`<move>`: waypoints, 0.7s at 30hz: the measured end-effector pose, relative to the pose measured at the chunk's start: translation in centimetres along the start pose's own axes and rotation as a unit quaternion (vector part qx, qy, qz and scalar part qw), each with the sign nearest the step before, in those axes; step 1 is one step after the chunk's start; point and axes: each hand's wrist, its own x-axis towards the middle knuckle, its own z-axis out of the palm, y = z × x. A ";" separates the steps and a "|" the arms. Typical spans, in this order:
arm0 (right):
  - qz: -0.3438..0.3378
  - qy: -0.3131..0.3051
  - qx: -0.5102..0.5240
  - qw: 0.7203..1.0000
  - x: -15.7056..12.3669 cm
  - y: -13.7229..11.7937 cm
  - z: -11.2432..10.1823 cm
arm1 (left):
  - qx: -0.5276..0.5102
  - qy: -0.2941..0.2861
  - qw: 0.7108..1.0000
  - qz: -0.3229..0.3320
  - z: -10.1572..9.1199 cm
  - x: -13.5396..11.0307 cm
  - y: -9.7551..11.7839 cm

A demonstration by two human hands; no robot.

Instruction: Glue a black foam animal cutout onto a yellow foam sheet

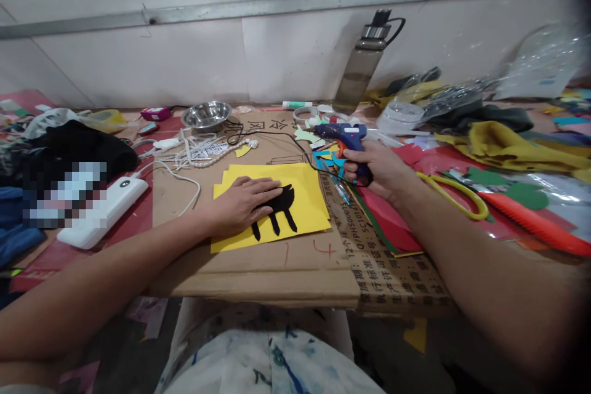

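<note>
My left hand lies flat, fingers stretched out, on a black cut-out shape with several leg-like strips. Part of that shape is hidden under the hand. Beneath it is a small stack of yellow sheets on the cardboard. To the right, my right hand is wrapped round the handle of a blue glue gun with an orange trigger. The gun's nozzle points left, above paper scraps, and a dark cord trails from it toward the left.
A metal bowl, a string of pearl-like beads and a white power bank are on the left. Behind stands a tilted water bottle. Yellow-handled scissors, an orange-red tool and yellow felt lie right.
</note>
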 end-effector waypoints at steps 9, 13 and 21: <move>0.061 0.113 0.023 0.991 1.9 1.0 0.1 | 0.010 -0.054 0.998 0.000 -0.3 0.0 0.3; 0.063 0.131 0.008 0.989 2.5 1.2 -0.4 | -0.022 -0.051 0.998 0.019 -0.3 -0.2 -0.3; 0.045 0.134 -0.012 0.990 2.4 0.3 -1.4 | -0.074 0.146 0.987 -0.007 -0.2 -0.8 -3.0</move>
